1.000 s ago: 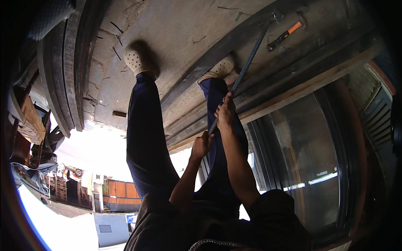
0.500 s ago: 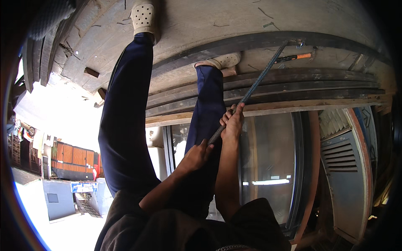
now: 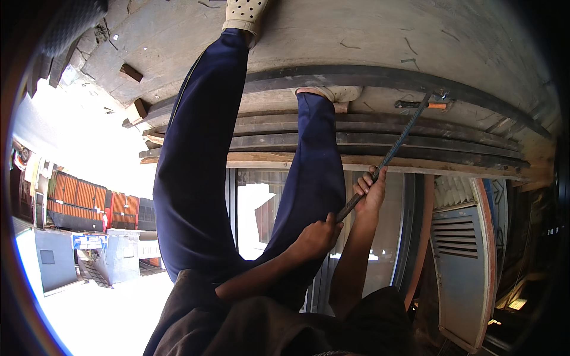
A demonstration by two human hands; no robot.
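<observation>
A long ribbed steel bar point(image 3: 396, 144) slants from my lap up to the far right. My left hand point(image 3: 319, 240) is closed round its near end, beside my right thigh. Farther along, my right hand point(image 3: 371, 193) wraps it too, thumb lying along the shaft. The bar's far tip meets a dark timber beam point(image 3: 356, 76), close to a small shiny piece point(image 3: 442, 95) whose kind I cannot make out. Just beyond the beam's near edge lies a hammer point(image 3: 438, 105) with an orange and black handle, partly crossed by the bar.
Several dark timber lengths point(image 3: 380, 140) lie side by side between me and the beam. My right shoe point(image 3: 344, 93) is by the beam; my left shoe point(image 3: 244, 15) stands farther off on the concrete floor. Small wood blocks point(image 3: 130, 73) lie left. A louvred metal panel point(image 3: 457, 237) stands right.
The view has shifted, so the beam and floor appear lower. Both hands, still gripping the bar, have moved rightward, and the bar stands slightly steeper in the picture.
</observation>
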